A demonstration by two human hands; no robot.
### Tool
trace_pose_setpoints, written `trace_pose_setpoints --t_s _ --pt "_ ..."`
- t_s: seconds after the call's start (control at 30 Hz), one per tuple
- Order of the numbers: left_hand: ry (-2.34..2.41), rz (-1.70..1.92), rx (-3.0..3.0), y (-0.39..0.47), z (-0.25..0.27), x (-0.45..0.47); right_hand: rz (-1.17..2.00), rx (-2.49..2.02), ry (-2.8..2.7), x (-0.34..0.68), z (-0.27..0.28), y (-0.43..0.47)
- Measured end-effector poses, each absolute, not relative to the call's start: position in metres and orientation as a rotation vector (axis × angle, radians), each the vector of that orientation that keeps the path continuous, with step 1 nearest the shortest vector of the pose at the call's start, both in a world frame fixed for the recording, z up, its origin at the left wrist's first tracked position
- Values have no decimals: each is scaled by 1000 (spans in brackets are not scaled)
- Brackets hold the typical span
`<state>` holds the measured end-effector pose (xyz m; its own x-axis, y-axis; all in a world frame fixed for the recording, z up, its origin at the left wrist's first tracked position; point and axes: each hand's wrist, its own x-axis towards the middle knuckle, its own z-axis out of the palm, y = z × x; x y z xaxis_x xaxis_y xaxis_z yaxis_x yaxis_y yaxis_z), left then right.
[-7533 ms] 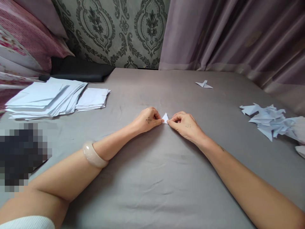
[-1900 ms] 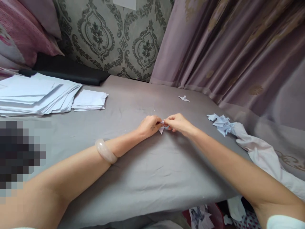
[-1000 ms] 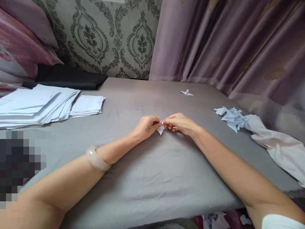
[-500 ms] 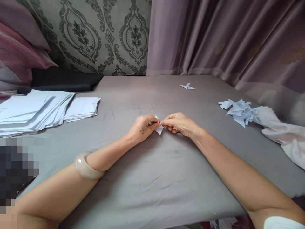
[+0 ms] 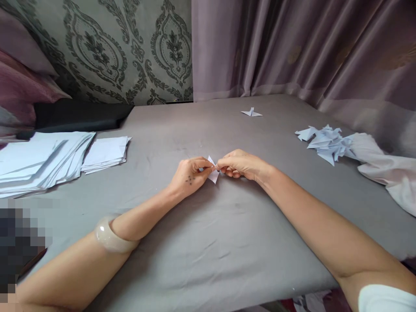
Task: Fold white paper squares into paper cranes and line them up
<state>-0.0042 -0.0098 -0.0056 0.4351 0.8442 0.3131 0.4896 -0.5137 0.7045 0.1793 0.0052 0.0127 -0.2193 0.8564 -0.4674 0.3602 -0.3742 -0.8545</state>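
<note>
Over the middle of the grey cloth, a small folded white paper [image 5: 213, 176] is held between my two hands. My left hand [image 5: 191, 175] pinches it from the left between thumb and fingers. From the right, my right hand [image 5: 238, 164] grips it with thumb and forefinger, the other fingers curled under. Two pointed paper ends show above and below the fingertips; the part between them is hidden. Farther back lies a folded paper crane [image 5: 251, 112] with its wings spread. To the right is a heap of similar folded white papers [image 5: 328, 141].
Large white sheets [image 5: 39, 160] are stacked on the left, beside a pile of smaller paper pieces [image 5: 105, 154]. A black folded cloth [image 5: 81, 113] lies behind them. Pale fabric [image 5: 386, 167] bunches at the right. A blurred-out patch [image 5: 22, 242] covers the lower left.
The view has shifted and tilted slightly. Both hands keep their pinch on the folded paper, with hardly any movement between them.
</note>
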Motion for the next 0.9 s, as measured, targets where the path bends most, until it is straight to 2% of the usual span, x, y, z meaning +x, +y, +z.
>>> trace_pose_setpoints --t_s 0.3,0.5,0.7,0.9 --pt "1362 1047 2049 0 -9 -8 1571 -1563 -1253 180 9 -3" --pt "1519 880 2222 1 -13 -15 1435 -1615 -1407 175 9 -12" --pt "1368 880 2381 7 -7 -28 1373 -1627 -1435 174 11 -17" --pt "1215 689 2467 27 -12 -39 1332 -1647 -1433 171 13 -21"
